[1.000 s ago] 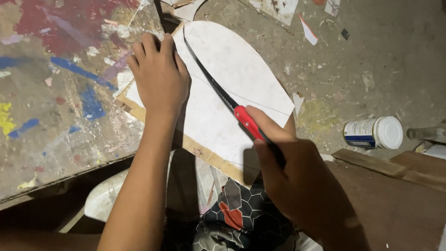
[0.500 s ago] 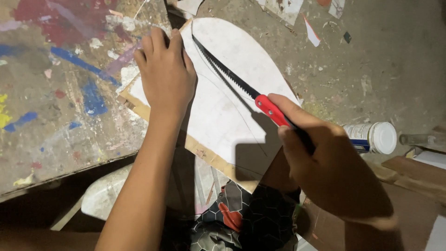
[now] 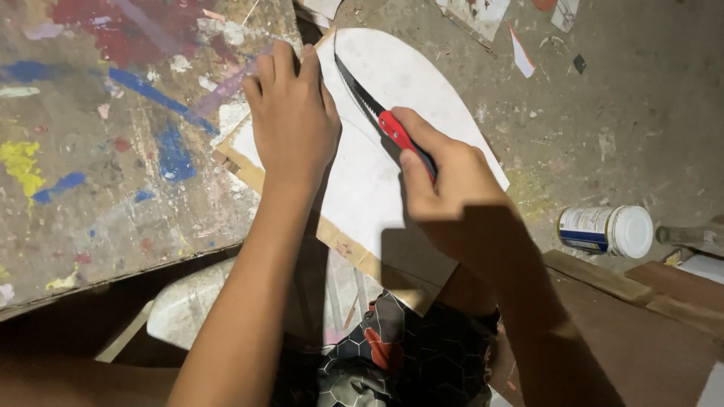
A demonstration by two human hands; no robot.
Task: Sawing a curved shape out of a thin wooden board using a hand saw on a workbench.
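While spread with dried paint in red, blue and yellow, tabletop [image 3: 98,151] along the left. Overhanging its edge, white rounded board [image 3: 392,181] backed by brown cardboard. Left hand [image 3: 294,120] flat and wide, pressed on the board's left part. Right hand [image 3: 452,185] wrapped tight round red-handled saw [image 3: 377,113], toothed blade laid across the board. Beside, on the floor, small white-lidded jar [image 3: 607,231] lying sideways.

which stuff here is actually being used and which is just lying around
In use: left hand pressing the white board; right hand gripping the red-handled saw.
Lying about: white can on its side, paper scraps, paint-stained table.
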